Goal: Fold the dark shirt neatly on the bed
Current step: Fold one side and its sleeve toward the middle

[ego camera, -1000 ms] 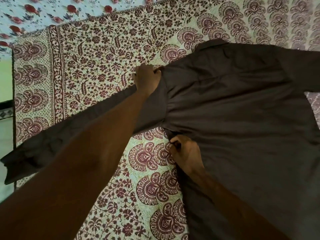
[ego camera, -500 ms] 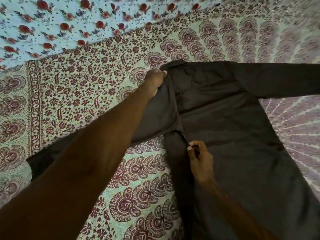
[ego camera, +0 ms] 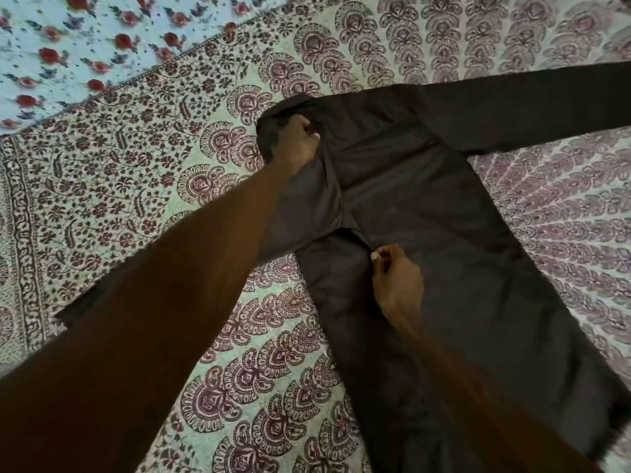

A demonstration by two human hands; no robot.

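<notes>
The dark shirt [ego camera: 444,250] lies spread on the bed, its body running from the collar towards me and one sleeve [ego camera: 529,107] stretched out flat to the right. It looks to me like light, limp woven cloth: it will sag and crease wherever it is not supported. I judge the seams and edges, shoulder and side hem, the best places to hold it.

My left hand [ego camera: 295,145] has its grip curled round a bunch of fabric at the shoulder by the collar. My right hand [ego camera: 397,281] pinches the turned side edge near the armpit between thumb and fingertips. Under the shirt is the patterned bedspread [ego camera: 136,165], with a floral sheet [ego camera: 51,46] beyond it.

Since a second ago, the left shoulder and side panel have been drawn in over the shirt's body, forming a lengthwise fold. The near sleeve, which lay flat, now trails under my arm.
</notes>
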